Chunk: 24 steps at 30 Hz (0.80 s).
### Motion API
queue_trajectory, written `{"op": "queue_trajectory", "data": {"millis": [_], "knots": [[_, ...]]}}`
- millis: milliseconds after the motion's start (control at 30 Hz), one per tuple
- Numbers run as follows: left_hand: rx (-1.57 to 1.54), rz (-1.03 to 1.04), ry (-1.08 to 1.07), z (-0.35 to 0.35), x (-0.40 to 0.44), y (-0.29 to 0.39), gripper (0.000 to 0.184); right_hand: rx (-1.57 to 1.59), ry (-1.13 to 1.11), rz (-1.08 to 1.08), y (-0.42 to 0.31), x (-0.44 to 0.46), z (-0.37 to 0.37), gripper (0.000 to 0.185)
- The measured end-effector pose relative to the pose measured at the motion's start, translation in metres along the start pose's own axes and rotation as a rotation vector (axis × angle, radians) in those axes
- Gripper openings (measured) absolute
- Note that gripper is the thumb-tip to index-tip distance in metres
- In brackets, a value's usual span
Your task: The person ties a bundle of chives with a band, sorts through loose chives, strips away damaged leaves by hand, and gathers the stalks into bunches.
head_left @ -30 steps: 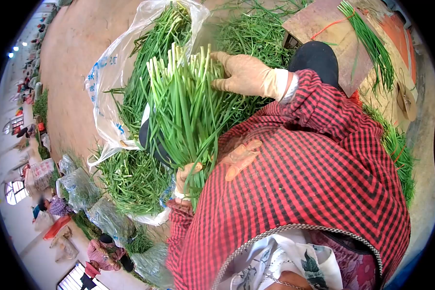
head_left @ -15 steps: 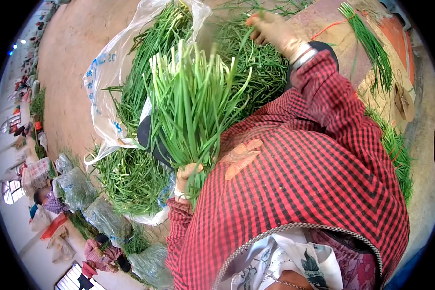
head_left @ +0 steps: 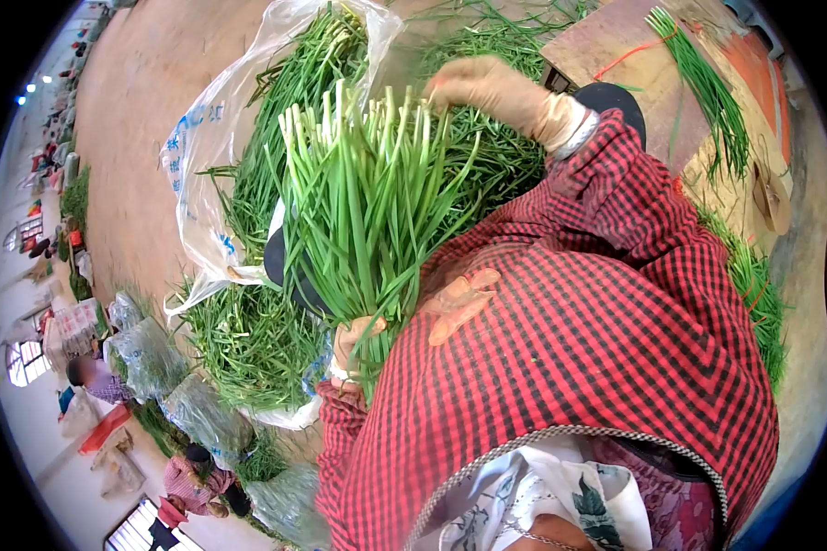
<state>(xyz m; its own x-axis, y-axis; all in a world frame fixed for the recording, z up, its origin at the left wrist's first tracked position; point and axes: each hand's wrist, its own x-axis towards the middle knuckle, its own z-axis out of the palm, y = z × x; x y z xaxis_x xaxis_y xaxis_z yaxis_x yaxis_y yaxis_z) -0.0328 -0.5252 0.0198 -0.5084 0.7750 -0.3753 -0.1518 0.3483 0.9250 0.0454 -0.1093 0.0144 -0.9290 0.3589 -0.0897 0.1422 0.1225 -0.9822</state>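
Observation:
A thick bunch of green stalks stands upright with its pale cut ends at the top. My left hand, in a tan glove, is wrapped round the bunch low down. My right hand, also gloved, is at the upper right edge of the bunch with its fingers bent together at the pale ends. Whatever is between those fingertips is too small to make out. Behind the bunch, more stalks lie in a clear plastic bag.
Loose green leaves lie at the lower left and more behind my right hand. At the upper right a tied bundle lies on a board. Filled plastic bags and seated people are at the left.
My right hand moved from the bunch up and right to the leaves behind, then came back to the pale ends. My left hand has kept its hold.

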Motion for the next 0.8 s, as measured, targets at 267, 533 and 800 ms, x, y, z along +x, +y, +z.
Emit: {"op": "queue_trajectory", "data": {"millis": [267, 533, 800], "knots": [[-0.737, -0.364, -0.133, -0.05, 0.002, -0.073, 0.023, -0.406, 0.483, 0.085, 0.045, 0.015, -0.09, 0.032], [-0.61, -0.347, -0.087, -0.045, -0.009, -0.059, 0.021, -0.056, -0.466, 0.019, -0.027, -0.001, 0.006, 0.043], [-0.611, -0.339, -0.109, -0.047, -0.006, -0.055, 0.019, -0.062, -0.135, 0.184, -0.024, -0.008, -0.029, 0.034]]}}
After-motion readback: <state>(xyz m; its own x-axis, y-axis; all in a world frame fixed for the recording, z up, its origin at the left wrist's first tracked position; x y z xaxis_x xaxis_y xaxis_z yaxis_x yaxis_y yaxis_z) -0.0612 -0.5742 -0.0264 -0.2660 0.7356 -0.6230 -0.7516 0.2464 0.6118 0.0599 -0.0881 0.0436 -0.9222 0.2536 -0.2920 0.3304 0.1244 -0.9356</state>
